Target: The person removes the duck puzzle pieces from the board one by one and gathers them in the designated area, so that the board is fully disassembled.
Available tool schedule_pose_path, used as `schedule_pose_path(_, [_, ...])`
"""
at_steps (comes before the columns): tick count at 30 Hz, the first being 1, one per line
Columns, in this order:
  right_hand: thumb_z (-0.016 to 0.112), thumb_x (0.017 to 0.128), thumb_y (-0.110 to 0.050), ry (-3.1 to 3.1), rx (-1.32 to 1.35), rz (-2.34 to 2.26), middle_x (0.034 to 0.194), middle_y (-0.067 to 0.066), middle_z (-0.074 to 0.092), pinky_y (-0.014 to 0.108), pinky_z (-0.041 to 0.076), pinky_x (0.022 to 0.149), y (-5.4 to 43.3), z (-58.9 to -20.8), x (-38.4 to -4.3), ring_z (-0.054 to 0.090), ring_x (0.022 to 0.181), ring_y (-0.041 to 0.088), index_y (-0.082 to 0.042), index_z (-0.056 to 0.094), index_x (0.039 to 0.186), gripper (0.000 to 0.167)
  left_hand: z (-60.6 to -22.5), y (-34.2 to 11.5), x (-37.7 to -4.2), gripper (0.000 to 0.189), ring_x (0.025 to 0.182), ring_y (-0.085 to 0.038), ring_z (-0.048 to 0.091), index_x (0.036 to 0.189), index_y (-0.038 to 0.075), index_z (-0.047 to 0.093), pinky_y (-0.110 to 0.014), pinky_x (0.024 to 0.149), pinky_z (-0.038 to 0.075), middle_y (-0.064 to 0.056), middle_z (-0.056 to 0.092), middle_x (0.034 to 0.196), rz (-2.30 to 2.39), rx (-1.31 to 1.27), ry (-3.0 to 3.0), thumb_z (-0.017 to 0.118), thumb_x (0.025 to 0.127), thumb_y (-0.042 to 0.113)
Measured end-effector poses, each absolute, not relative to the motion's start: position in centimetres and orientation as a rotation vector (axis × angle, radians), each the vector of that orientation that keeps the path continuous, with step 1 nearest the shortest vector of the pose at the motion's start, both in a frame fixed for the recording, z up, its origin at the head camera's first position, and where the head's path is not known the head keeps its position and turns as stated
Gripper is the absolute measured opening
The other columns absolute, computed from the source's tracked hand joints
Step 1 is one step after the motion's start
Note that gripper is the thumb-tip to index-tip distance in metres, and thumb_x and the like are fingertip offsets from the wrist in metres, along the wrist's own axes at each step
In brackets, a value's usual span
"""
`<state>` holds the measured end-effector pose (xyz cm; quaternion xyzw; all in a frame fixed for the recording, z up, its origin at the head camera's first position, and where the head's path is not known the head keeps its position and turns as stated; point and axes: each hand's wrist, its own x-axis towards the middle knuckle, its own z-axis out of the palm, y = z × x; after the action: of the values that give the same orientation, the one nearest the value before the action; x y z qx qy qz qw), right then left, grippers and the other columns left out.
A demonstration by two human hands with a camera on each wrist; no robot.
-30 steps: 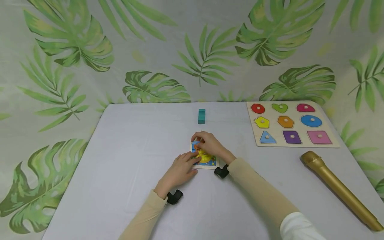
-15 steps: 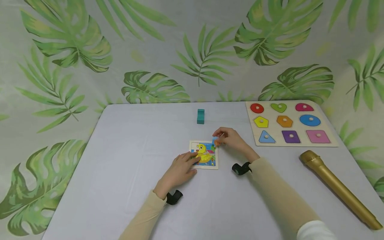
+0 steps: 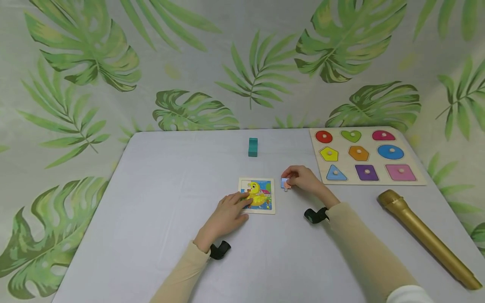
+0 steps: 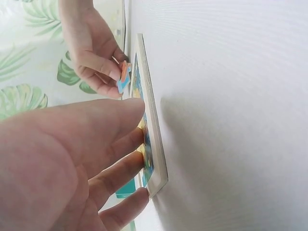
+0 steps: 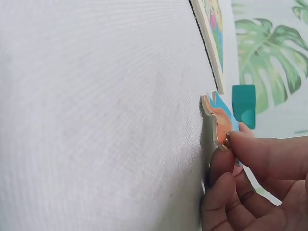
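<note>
A small square jigsaw puzzle (image 3: 267, 197) with a yellow duck lies in a pale frame at mid-table. My left hand (image 3: 224, 213) rests its fairly straight fingertips on the puzzle's left part, covering some of the picture; the left wrist view shows the fingers spread along the board. At the puzzle's upper left, a pale patch shows inside the frame. Just right of the frame, my right hand (image 3: 307, 181) pinches a blue and orange puzzle piece (image 3: 285, 184) between thumb and fingers. In the right wrist view the piece (image 5: 222, 120) stands tilted, close over the white tablecloth.
A teal block (image 3: 253, 147) stands behind the puzzle. To the back right lies a board of knobbed shapes (image 3: 348, 171), with a gold microphone (image 3: 428, 237) in front of it. Leaf-patterned cloth (image 3: 197, 110) rises behind the table's back edge.
My right hand has lifted the blue and orange piece from the puzzle's upper left and carried it right, past the frame. The left hand has stayed in place.
</note>
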<state>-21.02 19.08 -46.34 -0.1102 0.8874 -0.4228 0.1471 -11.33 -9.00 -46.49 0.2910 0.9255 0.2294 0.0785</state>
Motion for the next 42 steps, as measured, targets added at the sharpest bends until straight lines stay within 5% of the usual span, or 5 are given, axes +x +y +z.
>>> schedule_pose_path(19, [0.064,0.085,0.0,2.797,-0.456,-0.907,0.087,0.006,0.056,0.033,0.046,0.068,18.0,-46.1,-20.3,0.052,0.077,0.022,-0.006,0.065,0.093,0.01,-46.7,-8.6,-11.4,0.046,0.132,-0.033,0.031,0.139,0.015,0.052,-0.056,0.103,0.025,-0.01,0.038,0.146,0.649,0.869,2.799,0.06,0.095,0.023])
schedule_pose_path(25, [0.061,0.088,0.003,2.687,-0.501,-1.129,0.088,0.008,0.055,0.028,0.048,0.06,16.8,-45.7,-20.2,0.052,0.074,0.022,-0.002,0.065,0.1,0.014,-46.8,-8.4,-11.5,0.044,0.132,-0.033,0.028,0.138,0.014,0.053,-0.056,0.103,0.024,-0.011,0.035,0.147,0.657,0.861,2.789,0.06,0.095,0.023])
schedule_pose_path(32, [0.062,0.086,0.005,2.568,-0.696,-1.183,0.097,0.009,0.061,0.033,0.048,0.077,14.5,-45.8,-20.4,0.054,0.085,0.023,-0.001,0.066,0.106,0.021,-46.8,-8.2,-11.7,0.044,0.135,-0.031,0.026,0.138,0.01,0.051,-0.057,0.103,0.022,-0.007,0.036,0.148,0.638,0.918,2.784,0.058,0.096,0.023])
schedule_pose_path(42, [0.062,0.084,0.008,2.535,-0.783,-1.043,0.1,0.009,0.056,0.029,0.046,0.074,12.1,-45.9,-20.8,0.051,0.083,0.021,-0.004,0.067,0.114,0.033,-46.9,-8.1,-12.0,0.042,0.136,-0.027,0.032,0.136,0.005,0.052,-0.046,0.109,0.027,-0.006,0.041,0.146,0.621,0.977,2.786,0.056,0.097,0.019])
